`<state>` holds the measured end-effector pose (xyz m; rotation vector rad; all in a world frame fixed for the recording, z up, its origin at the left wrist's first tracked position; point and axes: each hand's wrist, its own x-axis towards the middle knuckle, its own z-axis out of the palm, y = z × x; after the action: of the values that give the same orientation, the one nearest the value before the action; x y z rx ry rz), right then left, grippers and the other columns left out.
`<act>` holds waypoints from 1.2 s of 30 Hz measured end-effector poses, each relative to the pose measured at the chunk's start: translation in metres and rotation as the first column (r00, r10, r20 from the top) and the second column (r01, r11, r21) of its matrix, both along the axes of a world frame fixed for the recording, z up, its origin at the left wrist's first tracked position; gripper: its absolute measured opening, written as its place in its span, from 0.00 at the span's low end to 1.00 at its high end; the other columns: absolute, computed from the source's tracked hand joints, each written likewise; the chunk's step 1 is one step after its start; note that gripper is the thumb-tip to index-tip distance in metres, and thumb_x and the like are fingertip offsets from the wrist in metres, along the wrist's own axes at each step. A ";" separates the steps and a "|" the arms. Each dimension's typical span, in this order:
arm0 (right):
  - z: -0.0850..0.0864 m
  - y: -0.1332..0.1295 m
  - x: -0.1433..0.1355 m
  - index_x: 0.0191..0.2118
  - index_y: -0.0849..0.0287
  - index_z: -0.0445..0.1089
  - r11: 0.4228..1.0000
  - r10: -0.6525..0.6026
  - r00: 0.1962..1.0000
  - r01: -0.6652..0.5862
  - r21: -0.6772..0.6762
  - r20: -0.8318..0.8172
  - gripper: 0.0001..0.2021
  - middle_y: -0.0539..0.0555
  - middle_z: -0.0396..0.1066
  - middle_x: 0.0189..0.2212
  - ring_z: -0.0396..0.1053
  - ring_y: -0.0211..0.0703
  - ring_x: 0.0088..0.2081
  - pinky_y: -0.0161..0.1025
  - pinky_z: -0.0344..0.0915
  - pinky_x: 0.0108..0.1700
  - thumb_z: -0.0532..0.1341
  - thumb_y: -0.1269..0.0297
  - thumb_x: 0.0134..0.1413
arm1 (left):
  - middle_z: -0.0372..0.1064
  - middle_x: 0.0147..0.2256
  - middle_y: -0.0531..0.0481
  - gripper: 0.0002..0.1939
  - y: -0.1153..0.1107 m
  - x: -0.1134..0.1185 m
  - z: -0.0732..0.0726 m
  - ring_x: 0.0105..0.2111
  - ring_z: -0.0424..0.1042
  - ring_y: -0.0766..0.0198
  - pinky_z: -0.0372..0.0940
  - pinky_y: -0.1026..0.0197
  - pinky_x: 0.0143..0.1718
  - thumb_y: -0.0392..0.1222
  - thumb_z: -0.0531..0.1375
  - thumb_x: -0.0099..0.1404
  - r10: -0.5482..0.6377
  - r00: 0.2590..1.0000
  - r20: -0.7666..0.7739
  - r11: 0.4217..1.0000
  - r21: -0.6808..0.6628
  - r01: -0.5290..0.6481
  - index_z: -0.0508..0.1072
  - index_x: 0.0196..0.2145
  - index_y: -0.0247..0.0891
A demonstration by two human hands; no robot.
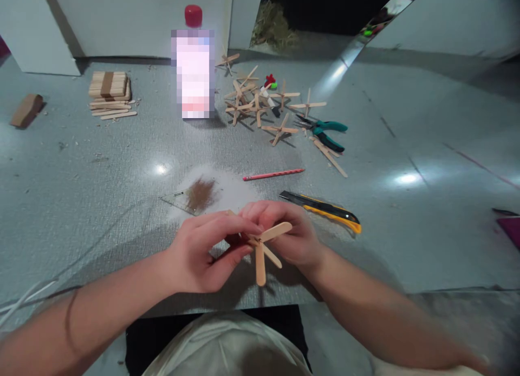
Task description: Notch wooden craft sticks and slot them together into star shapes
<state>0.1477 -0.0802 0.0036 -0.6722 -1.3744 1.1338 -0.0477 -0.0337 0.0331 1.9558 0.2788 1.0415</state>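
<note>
Head view: the fingers of the left hand point(203, 251) pinch a wooden stick star point(260, 263) near its crossing, index above and thumb below, while those of the right hand point(290, 235) curl close in behind it. Whether the right fingers pinch too I cannot tell, as the star and the other hand hide their tips. A hold at the crossing probably steadies every arm at once and leaves three rounded ends free, pointing toward the lap and to the right.

Beyond the fingers, slightly right, similar stars point(280, 130) form a loose cluster on the desk point(122, 164), perhaps set there to keep the near space workable. The pliers point(325, 131) lie beside that cluster, with loose sticks point(331, 156) just below them. The utility knife point(325, 209), right of the fingers, and the pencil point(274, 175), just past them, seem placed for an easy reach. A clear triangle ruler point(173, 196) lies ahead and left, near a brown smudge (paste or dust, I cannot say). Farther off on that side, a banded stack of sticks point(107, 85) stays together, likely thanks to its paper strip.
</note>
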 end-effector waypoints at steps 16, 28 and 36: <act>0.000 0.003 -0.001 0.39 0.54 0.72 0.999 0.020 0.995 -0.024 0.034 0.097 0.05 0.52 0.75 0.38 0.74 0.37 0.35 0.35 0.72 0.35 0.66 0.60 0.64 | 0.77 0.28 0.50 0.10 -0.006 0.006 0.001 0.24 0.74 0.68 0.71 0.67 0.26 0.30 0.64 0.62 0.160 0.986 0.044 0.986 -0.047 -0.158 0.77 0.41 0.39; -0.005 0.006 0.002 0.33 0.54 0.77 0.999 -0.010 1.000 0.009 -0.035 -0.019 0.07 0.50 0.79 0.32 0.77 0.41 0.34 0.40 0.75 0.39 0.72 0.60 0.57 | 0.80 0.31 0.48 0.09 -0.005 0.004 -0.006 0.27 0.78 0.68 0.74 0.68 0.29 0.29 0.66 0.61 0.101 0.989 0.110 0.946 -0.317 -0.062 0.79 0.40 0.36; 0.005 0.004 0.006 0.35 0.55 0.78 0.999 -0.049 0.993 0.049 0.007 0.112 0.06 0.51 0.79 0.32 0.77 0.36 0.34 0.34 0.73 0.37 0.68 0.60 0.63 | 0.79 0.33 0.49 0.19 0.001 0.000 -0.010 0.28 0.77 0.67 0.74 0.67 0.31 0.29 0.67 0.61 0.145 0.986 0.076 0.985 -0.100 -0.138 0.78 0.50 0.40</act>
<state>0.1541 -0.0762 0.0089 -0.7722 -1.4467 1.0671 -0.0476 -0.0330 0.0232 1.8236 0.4186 1.1770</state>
